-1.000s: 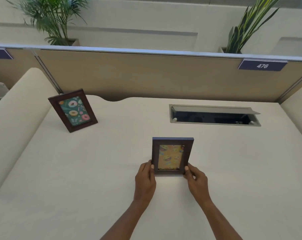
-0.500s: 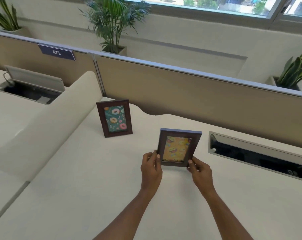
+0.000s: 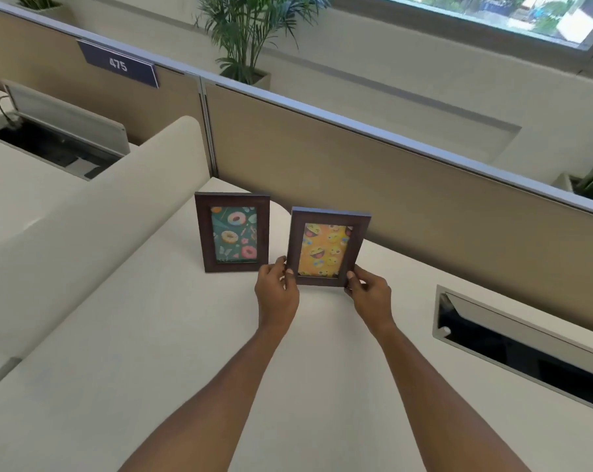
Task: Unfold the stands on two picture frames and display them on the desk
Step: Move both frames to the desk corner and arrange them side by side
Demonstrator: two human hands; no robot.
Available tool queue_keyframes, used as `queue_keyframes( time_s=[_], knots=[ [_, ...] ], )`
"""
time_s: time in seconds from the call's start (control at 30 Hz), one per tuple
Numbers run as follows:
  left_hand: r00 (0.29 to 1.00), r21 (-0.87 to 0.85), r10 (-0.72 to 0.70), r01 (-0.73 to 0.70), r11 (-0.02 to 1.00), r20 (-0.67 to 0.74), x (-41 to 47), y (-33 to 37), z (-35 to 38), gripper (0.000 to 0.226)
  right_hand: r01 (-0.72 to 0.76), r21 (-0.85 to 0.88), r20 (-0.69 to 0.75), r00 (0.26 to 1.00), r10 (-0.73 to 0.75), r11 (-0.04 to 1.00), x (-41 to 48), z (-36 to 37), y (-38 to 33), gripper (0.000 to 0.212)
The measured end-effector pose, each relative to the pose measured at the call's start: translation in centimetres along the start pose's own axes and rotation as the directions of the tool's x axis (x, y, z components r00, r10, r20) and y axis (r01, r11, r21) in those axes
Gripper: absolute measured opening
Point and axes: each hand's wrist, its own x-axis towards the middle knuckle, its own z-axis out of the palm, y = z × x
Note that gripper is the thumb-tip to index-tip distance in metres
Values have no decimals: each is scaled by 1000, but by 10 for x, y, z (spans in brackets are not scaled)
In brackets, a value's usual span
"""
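Note:
A dark brown frame with a green doughnut picture [image 3: 233, 232] stands upright on the cream desk [image 3: 159, 335], near the back left corner. Just to its right is a second dark frame with a yellow emoji picture [image 3: 326, 247], upright and facing me. My left hand [image 3: 277, 290] grips its lower left corner and my right hand [image 3: 370, 294] grips its lower right corner. Whether its bottom edge touches the desk I cannot tell. Both stands are hidden behind the frames.
A tan partition [image 3: 373, 172] runs along the back of the desk. An open cable hatch [image 3: 523, 345] is sunk into the desk at the right. A rounded cream divider [image 3: 84, 216] borders the left side. A potted plant [image 3: 251, 39] stands behind the partition.
Both hands have carried the emoji frame away from the middle of the desk, back and to the left, until it is right beside the doughnut frame. The camera has swung left.

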Motion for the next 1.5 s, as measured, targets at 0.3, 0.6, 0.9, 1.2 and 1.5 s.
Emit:
queue_keyframes(
  time_s=[0.3, 0.6, 0.9, 1.2, 1.5],
  knots=[
    [999, -53, 6, -8, 999, -35, 21, -14, 10, 39, 20, -58, 19, 1000, -18, 998, 37, 26, 2, 37],
    [997, -14, 68, -68, 998, -39, 17, -15, 14, 48, 40, -105, 15, 999, -39, 994, 41, 30, -2, 29],
    [1000, 77, -2, 0, 997, 21, 4, -27, 13, 58, 70, -165, 24, 997, -67, 984, 37, 33, -7, 32],
    [977, 604, -113, -18, 797, 178, -12, -38, 14, 68, 93, -167, 44, 995, -87, 982, 31, 42, -13, 32],
    [968, 678, -148, -29, 735, 201, -19, -38, 26, 77, 100, -171, 42, 995, -94, 980, 28, 42, -15, 34]
  ],
)
